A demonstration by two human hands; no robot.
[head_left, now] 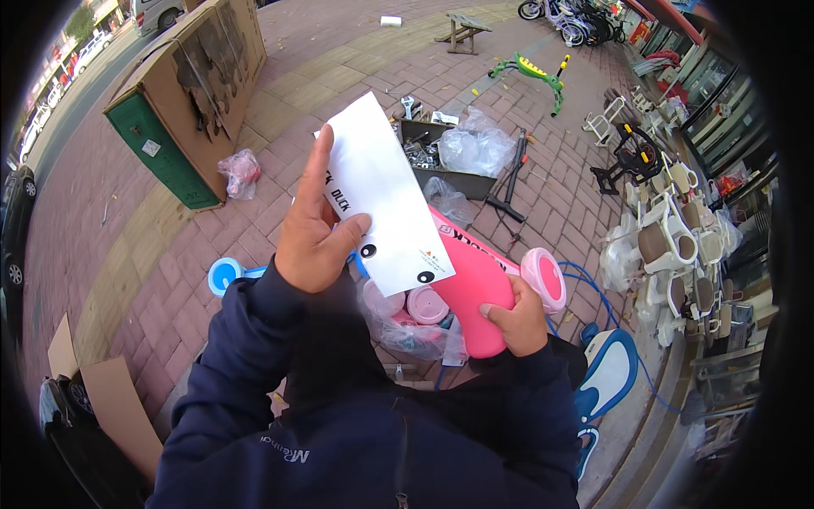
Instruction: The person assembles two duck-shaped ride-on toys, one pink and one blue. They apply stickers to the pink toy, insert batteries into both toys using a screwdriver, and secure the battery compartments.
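My left hand (312, 233) holds a white sticker sheet (381, 182) upright between thumb and fingers. The sheet bears black printing and round black-and-white eye shapes along its lower edge. Behind it, partly hidden, lies a smooth pink plastic piece (477, 297) with dark markings. Its lower right end is gripped by my right hand (524, 321), thumb on top. A pink-and-white wheel (543, 280) sits just beyond that hand. Below the sheet, a clear plastic bag (403, 338) holds pink round parts. A blue wheel (225, 276) shows to the left of my left forearm.
A metal toolbox (466, 184) with loose hardware and plastic wrap stands ahead, a black-handled tool (510, 182) beside it. A large carton (182, 102) is at far left. White seat-like parts (678, 242) are heaped at right, near a blue-and-white piece (609, 373). A green ride-on frame (534, 76) stands farther off.
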